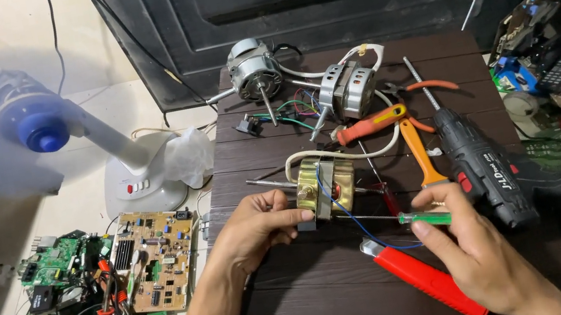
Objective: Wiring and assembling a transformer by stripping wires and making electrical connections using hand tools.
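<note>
On the dark slatted table [319, 289] sits a small brass-coloured transformer [324, 187]. The left hand [254, 227] pinches its near corner, fingers closed on the metal. To the transformer's right, the right hand [477, 249] grips a green-handled screwdriver [422, 217], its thin shaft pointing back at the transformer; the tip is hard to make out behind a blue wire. A red-handled tool [425, 278] lies under that hand, partly covered. Behind the transformer lie two fan motors [298, 81]; right of it lies a cordless drill [485, 163], its base cut off.
</note>
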